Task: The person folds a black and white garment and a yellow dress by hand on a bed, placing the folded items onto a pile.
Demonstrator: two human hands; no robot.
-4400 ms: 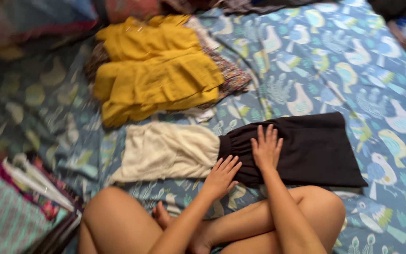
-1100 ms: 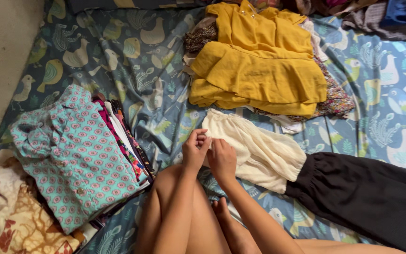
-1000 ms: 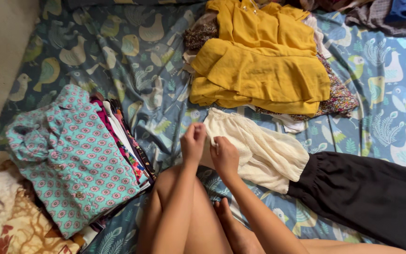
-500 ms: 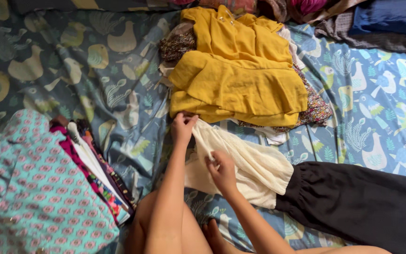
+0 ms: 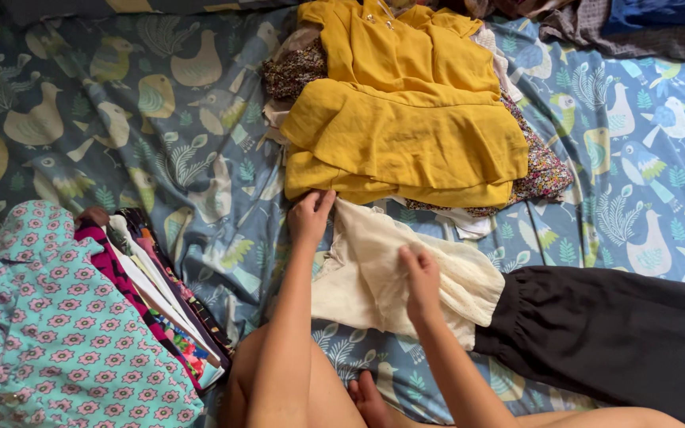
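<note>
A garment with a cream top part [image 5: 366, 277] and a black skirt part [image 5: 612, 333] lies across the bird-print bedsheet [image 5: 160, 135] in front of my crossed legs. My left hand [image 5: 309, 215] pinches the far left corner of the cream part, just below a yellow garment. My right hand [image 5: 422, 273] grips a fold of the cream fabric near its middle and holds it over toward the black part.
A heap of yellow clothes [image 5: 406, 119] over a floral-print garment [image 5: 541, 170] lies just beyond the cream fabric. A stack of folded clothes topped by a turquoise patterned shirt [image 5: 49, 333] sits at the lower left. More crumpled clothes [image 5: 636, 24] lie at the top right.
My left hand moved up to the cream part's far corner. My right hand carried a fold of cream fabric rightward, toward the black part. The camera view shifted slightly.
</note>
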